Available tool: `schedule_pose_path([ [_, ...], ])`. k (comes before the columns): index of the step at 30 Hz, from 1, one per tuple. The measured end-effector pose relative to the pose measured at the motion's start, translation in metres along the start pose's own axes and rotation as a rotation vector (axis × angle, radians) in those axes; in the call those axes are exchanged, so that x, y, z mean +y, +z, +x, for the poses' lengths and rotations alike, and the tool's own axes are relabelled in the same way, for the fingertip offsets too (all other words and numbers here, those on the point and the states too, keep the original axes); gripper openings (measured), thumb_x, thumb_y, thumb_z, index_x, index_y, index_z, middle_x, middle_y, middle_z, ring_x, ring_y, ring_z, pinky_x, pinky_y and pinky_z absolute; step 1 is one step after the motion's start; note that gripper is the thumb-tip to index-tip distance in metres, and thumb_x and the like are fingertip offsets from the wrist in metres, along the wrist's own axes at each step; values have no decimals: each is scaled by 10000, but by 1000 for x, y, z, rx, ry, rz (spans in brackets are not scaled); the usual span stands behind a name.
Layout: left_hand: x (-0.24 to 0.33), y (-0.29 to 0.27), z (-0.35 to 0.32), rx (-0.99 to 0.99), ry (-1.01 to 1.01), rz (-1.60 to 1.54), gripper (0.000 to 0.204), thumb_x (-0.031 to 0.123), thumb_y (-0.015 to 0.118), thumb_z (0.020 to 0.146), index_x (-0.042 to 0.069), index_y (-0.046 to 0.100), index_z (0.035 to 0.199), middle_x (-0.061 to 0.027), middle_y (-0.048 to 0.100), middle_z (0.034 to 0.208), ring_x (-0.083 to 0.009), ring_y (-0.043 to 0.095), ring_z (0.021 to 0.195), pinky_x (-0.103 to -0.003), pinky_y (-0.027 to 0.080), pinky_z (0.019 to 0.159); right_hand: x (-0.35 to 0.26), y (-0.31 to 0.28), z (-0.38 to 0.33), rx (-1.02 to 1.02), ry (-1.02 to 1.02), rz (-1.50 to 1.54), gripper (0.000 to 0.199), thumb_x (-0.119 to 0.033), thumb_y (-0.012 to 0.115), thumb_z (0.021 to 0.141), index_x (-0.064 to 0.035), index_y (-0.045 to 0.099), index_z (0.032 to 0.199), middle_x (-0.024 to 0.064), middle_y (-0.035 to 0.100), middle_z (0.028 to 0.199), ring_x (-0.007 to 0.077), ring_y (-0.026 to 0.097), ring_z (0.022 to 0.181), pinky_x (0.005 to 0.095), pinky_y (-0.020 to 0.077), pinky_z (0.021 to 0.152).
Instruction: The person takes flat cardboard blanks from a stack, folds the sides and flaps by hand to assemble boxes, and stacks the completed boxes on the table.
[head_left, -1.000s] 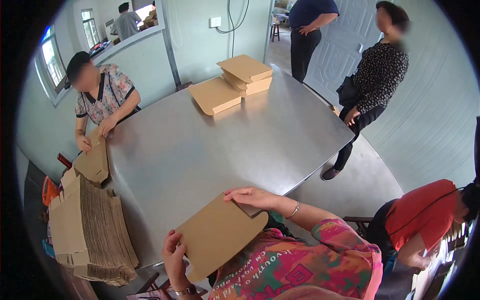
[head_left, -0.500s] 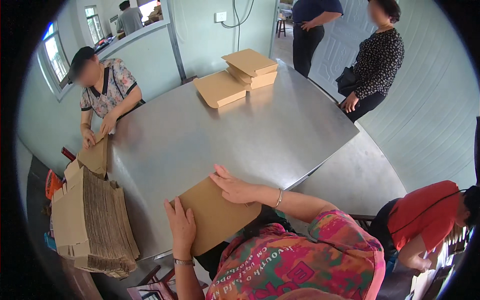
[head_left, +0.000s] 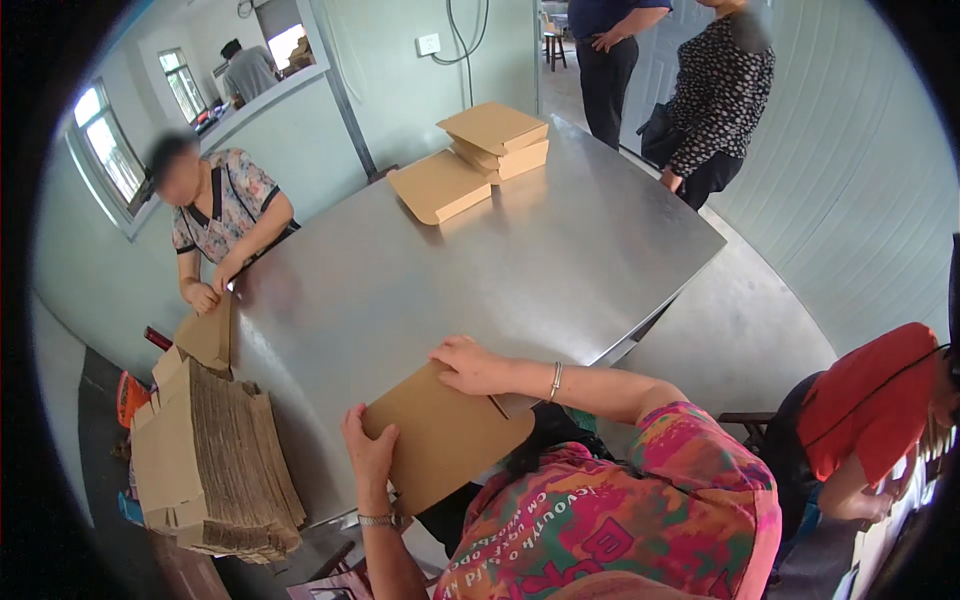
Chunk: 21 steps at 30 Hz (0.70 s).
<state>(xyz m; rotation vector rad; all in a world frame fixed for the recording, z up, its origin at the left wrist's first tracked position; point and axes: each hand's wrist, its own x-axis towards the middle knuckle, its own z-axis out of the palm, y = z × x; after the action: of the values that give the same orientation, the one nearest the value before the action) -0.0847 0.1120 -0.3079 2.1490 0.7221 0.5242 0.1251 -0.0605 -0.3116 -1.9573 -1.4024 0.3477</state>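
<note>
A brown cardboard box blank point(head_left: 445, 440), partly folded, lies at the near edge of the metal table in front of me, its near part over my lap. My left hand point(head_left: 370, 450) grips its left edge, the thumb on top and the fingers over the side. At the far edge, my right hand point(head_left: 472, 368) is curled over the cardboard, its fingertips bent down. What lies under the panel is hidden.
A tall stack of flat cardboard blanks point(head_left: 215, 460) stands at the left. Folded boxes point(head_left: 495, 130) are piled at the table's point(head_left: 560, 270) far side. A co-worker point(head_left: 225, 215) handles cardboard at the far left. Another person in red point(head_left: 865, 410) bends at the right; others stand beyond the table.
My fingers, stretched out before, are now bent round the cardboard's edges. The whole view has shifted slightly, and the co-worker's hands still rest on their piece.
</note>
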Motion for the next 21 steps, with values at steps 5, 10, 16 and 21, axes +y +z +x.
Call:
schedule_pose_path([
  [5,-1,28,-54,263,140,-38,390,90,664,801,4,536,1158,-133,539,1218,-242,530,1092,-348,418,971,-26,-19,-55,118,-101,80,376,-134,594,850,-17,556,1205,211,483,1274,390,435,1212,463,382,1031],
  [10,20,54,-101,350,-54,-693,90,114,557,966,48,545,1025,-16,573,1000,-109,509,901,-265,438,829,-32,-28,-100,174,-205,90,379,-127,616,852,-37,556,1215,162,500,1243,343,453,1184,438,388,1001],
  [16,41,51,-137,266,-20,-728,114,130,539,971,36,558,1032,-23,565,991,-108,499,906,-259,417,830,-27,-40,-107,89,-152,499,333,-282,529,954,-11,570,1144,160,542,1173,288,508,1121,390,420,943],
  [21,43,23,-150,248,-17,-571,115,114,526,973,23,593,997,6,562,900,-93,496,833,-244,417,783,-45,-62,-115,-441,-55,277,436,-377,511,981,-11,536,1217,138,556,1236,192,572,1052,356,473,887],
])
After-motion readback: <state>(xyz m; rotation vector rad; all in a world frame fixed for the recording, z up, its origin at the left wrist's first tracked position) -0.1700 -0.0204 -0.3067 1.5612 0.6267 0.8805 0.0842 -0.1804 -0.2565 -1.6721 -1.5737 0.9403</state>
